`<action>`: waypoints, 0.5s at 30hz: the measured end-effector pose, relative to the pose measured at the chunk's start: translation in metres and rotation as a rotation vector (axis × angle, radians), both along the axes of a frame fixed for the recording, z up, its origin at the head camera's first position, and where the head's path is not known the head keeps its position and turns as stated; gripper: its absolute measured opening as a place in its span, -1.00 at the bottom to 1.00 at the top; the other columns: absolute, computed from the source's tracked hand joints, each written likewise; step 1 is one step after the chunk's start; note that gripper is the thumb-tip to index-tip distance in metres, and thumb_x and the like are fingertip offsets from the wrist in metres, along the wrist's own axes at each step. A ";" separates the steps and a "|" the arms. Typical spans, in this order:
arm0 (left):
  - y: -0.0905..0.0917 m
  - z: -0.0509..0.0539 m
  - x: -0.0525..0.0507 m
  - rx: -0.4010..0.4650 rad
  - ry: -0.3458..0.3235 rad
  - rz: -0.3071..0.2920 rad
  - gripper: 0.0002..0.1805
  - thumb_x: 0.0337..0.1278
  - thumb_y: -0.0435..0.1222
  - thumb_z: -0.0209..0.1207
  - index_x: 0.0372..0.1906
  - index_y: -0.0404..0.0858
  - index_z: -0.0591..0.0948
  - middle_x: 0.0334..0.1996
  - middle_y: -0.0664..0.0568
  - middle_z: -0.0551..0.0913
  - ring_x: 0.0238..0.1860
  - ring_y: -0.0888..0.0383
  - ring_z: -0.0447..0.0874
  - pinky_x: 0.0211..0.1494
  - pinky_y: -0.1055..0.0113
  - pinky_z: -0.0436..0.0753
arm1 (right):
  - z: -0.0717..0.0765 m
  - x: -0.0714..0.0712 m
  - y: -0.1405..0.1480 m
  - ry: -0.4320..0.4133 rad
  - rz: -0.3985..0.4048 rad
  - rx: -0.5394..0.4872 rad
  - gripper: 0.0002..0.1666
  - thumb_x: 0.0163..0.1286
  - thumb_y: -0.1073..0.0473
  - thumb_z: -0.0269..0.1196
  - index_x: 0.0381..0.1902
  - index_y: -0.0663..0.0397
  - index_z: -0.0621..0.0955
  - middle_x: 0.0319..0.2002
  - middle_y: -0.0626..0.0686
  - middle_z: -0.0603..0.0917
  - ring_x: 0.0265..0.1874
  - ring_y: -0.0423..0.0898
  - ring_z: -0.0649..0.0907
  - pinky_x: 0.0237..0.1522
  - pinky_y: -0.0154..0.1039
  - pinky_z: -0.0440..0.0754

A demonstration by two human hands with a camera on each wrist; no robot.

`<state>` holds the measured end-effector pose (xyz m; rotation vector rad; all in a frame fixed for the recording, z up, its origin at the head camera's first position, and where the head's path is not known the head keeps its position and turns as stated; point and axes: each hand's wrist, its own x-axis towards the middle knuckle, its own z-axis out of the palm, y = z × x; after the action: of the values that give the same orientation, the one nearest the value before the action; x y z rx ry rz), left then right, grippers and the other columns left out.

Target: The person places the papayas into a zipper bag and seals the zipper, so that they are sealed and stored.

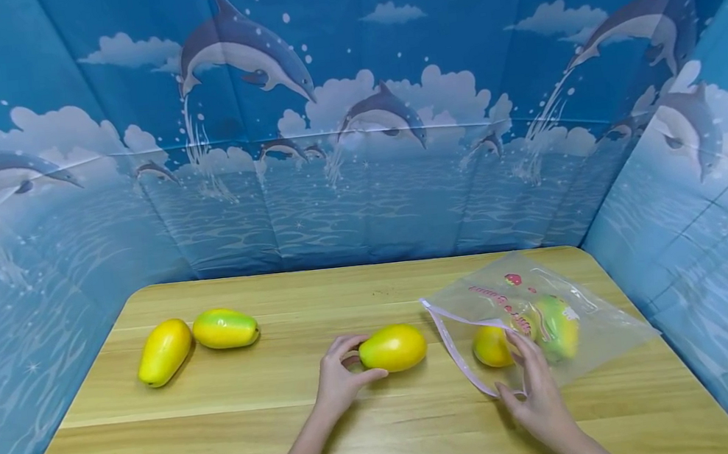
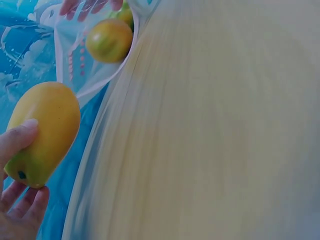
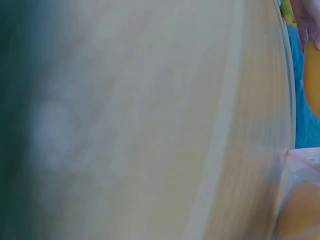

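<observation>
My left hand (image 1: 339,383) grips a yellow papaya (image 1: 398,348) by its greenish end, thumb on the near side and fingers on the far side. In the left wrist view, the same papaya (image 2: 50,125) is held between thumb and fingers. A clear zip bag (image 1: 604,331) with a pink-lilac rim lies at the right, its mouth facing the held papaya. My right hand (image 1: 542,404) pinches the bag's rim near the mouth. Inside the bag are a yellow papaya (image 1: 491,348), partly behind the right fingers, and a greener papaya (image 1: 557,329) deeper in.
Two more papayas lie at the table's left: an upright-lying yellow one (image 1: 165,353) and a yellow-green one (image 1: 224,328) beside it. The wooden table (image 1: 292,427) meets a blue dolphin-print curtain (image 1: 375,203) behind and at both sides.
</observation>
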<state>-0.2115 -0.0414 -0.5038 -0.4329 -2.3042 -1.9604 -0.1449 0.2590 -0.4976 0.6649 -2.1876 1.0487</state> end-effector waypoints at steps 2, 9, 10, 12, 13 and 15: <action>0.006 -0.001 -0.001 0.000 0.011 -0.015 -0.41 -0.39 -0.29 0.47 -0.04 -0.28 0.58 -0.08 -0.08 0.51 -0.07 0.01 0.49 -0.05 0.36 0.61 | 0.000 0.000 0.000 -0.006 -0.001 -0.001 0.07 -0.41 0.69 0.24 0.23 0.57 0.15 0.15 0.48 0.23 0.28 -0.17 0.19 0.23 -0.52 0.24; 0.026 -0.004 -0.002 -0.016 0.010 -0.061 -0.42 -0.38 -0.37 0.46 -0.04 -0.30 0.57 -0.08 -0.09 0.51 -0.08 0.00 0.51 -0.05 0.33 0.62 | -0.002 0.001 0.001 -0.064 -0.015 -0.006 0.04 -0.32 0.64 0.26 0.25 0.54 0.15 0.16 0.47 0.23 0.29 -0.21 0.17 0.24 -0.52 0.24; 0.029 0.000 0.000 -0.023 0.015 -0.067 -0.43 -0.38 -0.39 0.46 -0.05 -0.33 0.57 -0.09 -0.11 0.51 -0.09 -0.01 0.51 -0.06 0.32 0.62 | -0.002 0.001 0.001 -0.070 -0.016 -0.006 0.04 -0.31 0.64 0.26 0.25 0.53 0.14 0.16 0.47 0.22 0.29 -0.21 0.17 0.24 -0.52 0.23; 0.033 0.010 0.005 -0.034 0.018 -0.081 -0.45 -0.37 -0.43 0.44 -0.06 -0.39 0.56 -0.10 -0.16 0.51 -0.09 -0.05 0.51 -0.06 0.29 0.63 | -0.002 0.001 0.001 -0.079 -0.020 -0.005 0.05 -0.31 0.65 0.26 0.26 0.52 0.14 0.17 0.46 0.22 0.29 -0.22 0.16 0.24 -0.52 0.23; 0.035 0.015 0.007 -0.031 0.017 -0.091 -0.45 -0.36 -0.45 0.44 -0.06 -0.41 0.56 -0.11 -0.18 0.51 -0.09 -0.07 0.50 -0.06 0.27 0.63 | -0.002 0.001 0.001 -0.079 -0.020 -0.004 0.06 -0.32 0.65 0.26 0.26 0.52 0.14 0.17 0.46 0.22 0.29 -0.22 0.16 0.24 -0.52 0.23; 0.039 0.025 0.012 -0.036 0.018 -0.102 -0.46 -0.35 -0.47 0.43 -0.07 -0.45 0.55 -0.12 -0.21 0.51 -0.09 -0.10 0.50 -0.06 0.23 0.63 | -0.002 0.001 0.001 -0.082 -0.022 -0.003 0.06 -0.32 0.66 0.26 0.26 0.52 0.14 0.17 0.46 0.21 0.29 -0.22 0.16 0.24 -0.52 0.23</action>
<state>-0.1998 -0.0022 -0.4787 -0.5801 -2.3538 -1.9535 -0.1435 0.2602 -0.4995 0.6046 -2.2579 1.0845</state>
